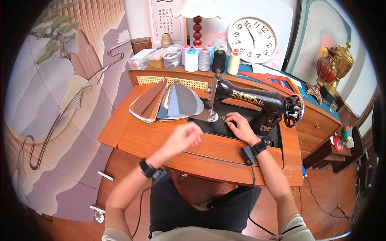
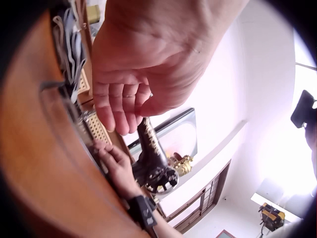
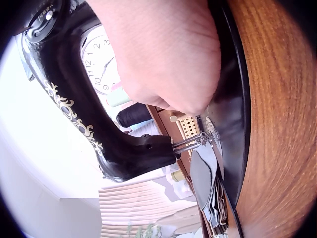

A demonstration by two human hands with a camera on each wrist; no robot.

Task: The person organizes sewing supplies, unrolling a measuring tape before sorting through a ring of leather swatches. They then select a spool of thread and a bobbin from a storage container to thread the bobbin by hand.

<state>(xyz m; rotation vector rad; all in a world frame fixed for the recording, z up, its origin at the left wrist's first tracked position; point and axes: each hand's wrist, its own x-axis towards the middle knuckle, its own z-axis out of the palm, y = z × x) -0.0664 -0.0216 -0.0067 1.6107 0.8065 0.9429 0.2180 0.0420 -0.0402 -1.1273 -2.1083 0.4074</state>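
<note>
A black sewing machine (image 1: 241, 95) with gold scrollwork stands on a wooden sewing table (image 1: 161, 138). My right hand (image 1: 241, 127) rests on the machine's black bed, fingers loosely bent, just right of the presser foot (image 1: 211, 115). In the right wrist view its fingertips are hidden behind the back of the hand. My left hand (image 1: 184, 137) hovers over the table's front part, and the left wrist view shows its palm bare with fingers relaxed. Left of the needle, fanned material swatches lie in a brown group (image 1: 150, 100) and a grey-blue group (image 1: 185, 100).
Behind the machine, several thread cones (image 1: 204, 59) and clear plastic boxes (image 1: 140, 59) line a shelf. A round clock (image 1: 252, 39) and a red-stemmed lamp (image 1: 197, 30) stand at the back. The handwheel (image 1: 295, 111) juts out at the right. A cable (image 1: 253, 180) hangs from my right wrist.
</note>
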